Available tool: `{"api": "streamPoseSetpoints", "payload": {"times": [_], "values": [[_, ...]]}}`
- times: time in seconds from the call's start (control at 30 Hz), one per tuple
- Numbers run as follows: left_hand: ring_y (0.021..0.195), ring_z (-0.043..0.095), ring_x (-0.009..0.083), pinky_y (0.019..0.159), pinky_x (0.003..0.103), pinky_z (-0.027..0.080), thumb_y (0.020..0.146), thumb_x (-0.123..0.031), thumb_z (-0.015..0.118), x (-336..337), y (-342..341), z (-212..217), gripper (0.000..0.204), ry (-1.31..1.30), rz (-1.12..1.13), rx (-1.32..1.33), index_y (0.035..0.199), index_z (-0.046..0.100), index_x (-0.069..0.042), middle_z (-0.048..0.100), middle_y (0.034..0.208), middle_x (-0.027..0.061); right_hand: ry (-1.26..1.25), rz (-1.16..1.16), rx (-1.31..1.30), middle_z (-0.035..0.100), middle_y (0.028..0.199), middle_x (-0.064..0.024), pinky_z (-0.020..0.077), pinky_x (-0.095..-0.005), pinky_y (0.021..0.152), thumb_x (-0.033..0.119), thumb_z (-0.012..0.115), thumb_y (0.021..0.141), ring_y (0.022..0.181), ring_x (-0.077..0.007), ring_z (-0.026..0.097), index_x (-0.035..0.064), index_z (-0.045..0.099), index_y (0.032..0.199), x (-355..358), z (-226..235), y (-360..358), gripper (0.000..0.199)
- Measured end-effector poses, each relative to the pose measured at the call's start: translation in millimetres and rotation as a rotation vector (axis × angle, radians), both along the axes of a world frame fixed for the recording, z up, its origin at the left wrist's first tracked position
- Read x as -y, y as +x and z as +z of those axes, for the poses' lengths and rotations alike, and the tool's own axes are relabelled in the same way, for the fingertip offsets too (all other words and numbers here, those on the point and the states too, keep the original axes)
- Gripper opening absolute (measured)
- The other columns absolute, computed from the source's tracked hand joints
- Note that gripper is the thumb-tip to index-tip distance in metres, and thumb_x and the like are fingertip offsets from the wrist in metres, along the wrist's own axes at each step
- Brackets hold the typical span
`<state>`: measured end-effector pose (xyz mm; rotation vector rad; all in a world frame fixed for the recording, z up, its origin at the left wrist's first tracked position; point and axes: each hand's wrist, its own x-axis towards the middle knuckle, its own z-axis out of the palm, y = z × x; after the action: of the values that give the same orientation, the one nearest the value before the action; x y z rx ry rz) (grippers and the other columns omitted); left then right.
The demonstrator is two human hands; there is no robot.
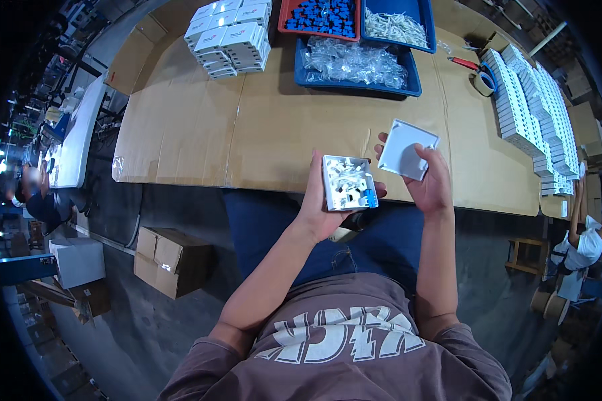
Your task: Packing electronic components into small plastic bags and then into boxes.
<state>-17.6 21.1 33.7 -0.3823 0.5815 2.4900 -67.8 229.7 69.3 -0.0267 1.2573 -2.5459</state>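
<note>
Head view: the left hand (314,206), half-curled, cradles an open white box (326,185) of loose parts (349,180); beside it, the right hand (429,183) pinches a white lid (404,151). Tilting the box could spill parts.

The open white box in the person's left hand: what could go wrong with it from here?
The white box, uncovered in the left hand, might tip and spill its loose small parts; it appears near the edge of the table, so some could reach the floor. The blue piece lies close to the rim and might catch if the white cover were pressed on. The cover could slip from the right hand.
</note>
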Motion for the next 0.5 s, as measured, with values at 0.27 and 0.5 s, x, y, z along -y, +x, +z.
{"api": "streamPoseSetpoints", "payload": {"times": [0.27,0.5], "values": [[0.108,0.067,0.0478,0.091,0.063,0.055,0.099,-0.074,0.036,-5,2,15,0.082,-0.028,0.019,0.077,0.139,0.052,-0.004,0.065,0.125,0.023,0.245,0.179,0.054,0.067,0.128,-0.0232,0.049,-0.0428,0.107,0.048,0.025,0.108,0.115,-0.0308,0.068,-0.0002,0.052,0.144,7,30,-15,0.066],[0.116,0.065,0.0412,0.095,0.062,0.054,0.102,-0.071,0.033,-14,3,21,0.082,-0.048,0.069,0.071,0.14,0.051,-0.002,0.064,0.128,0.021,0.652,0.271,-0.332,0.066,0.12,-0.01,0.0489,-0.0327,0.098,0.046,0.043,0.11,0.109,-0.0178,0.062,0.0089,0.062,0.141,12,30,-9,0.051]]}}
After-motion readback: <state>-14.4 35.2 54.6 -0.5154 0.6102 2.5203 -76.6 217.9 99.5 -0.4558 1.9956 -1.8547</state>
